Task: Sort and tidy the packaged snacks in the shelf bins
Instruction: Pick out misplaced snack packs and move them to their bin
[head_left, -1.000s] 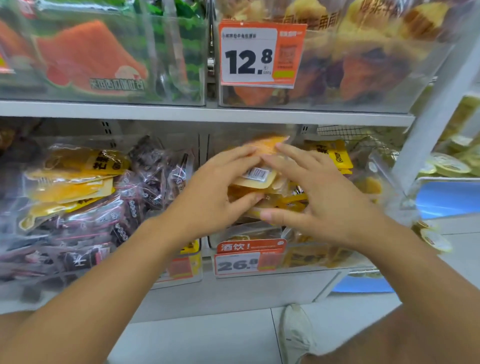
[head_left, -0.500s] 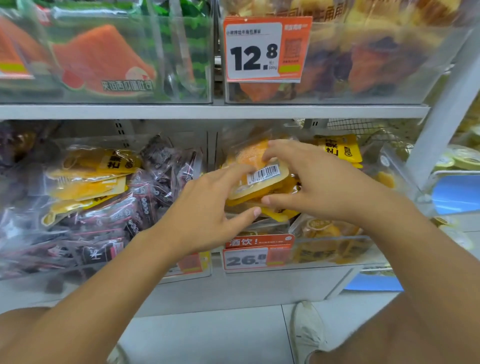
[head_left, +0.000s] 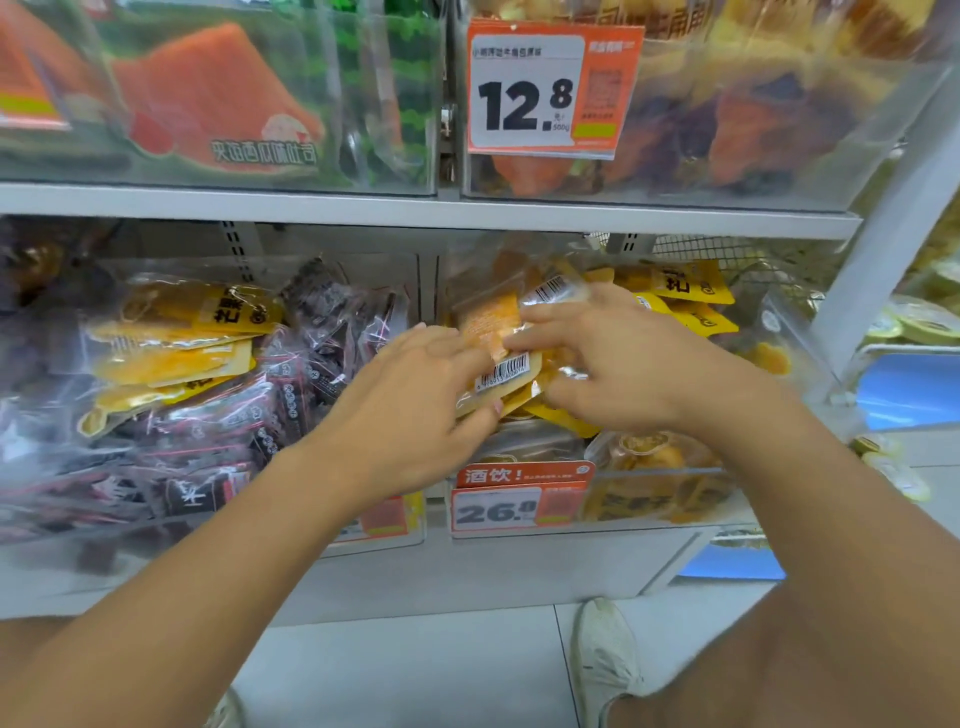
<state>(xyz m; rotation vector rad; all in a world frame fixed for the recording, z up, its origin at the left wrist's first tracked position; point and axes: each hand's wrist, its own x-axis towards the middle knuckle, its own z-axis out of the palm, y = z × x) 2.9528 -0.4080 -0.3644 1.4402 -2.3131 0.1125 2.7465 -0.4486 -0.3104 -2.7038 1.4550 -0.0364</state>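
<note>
Head view: both hands (head_left: 524, 379) grip yellow snack packets (head_left: 498, 332) over bin (head_left: 649, 499).

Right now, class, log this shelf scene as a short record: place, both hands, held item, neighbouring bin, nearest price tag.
place: lower shelf, right bin
left hand: grip on yellow snack packets
right hand: grip on the same packets
neighbouring bin: dark packets mixed with yellow ones
price tag: 26.8

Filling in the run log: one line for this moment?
hands: left and right both hold yellow packets | place: over lower right bin | phase: tidying
</note>
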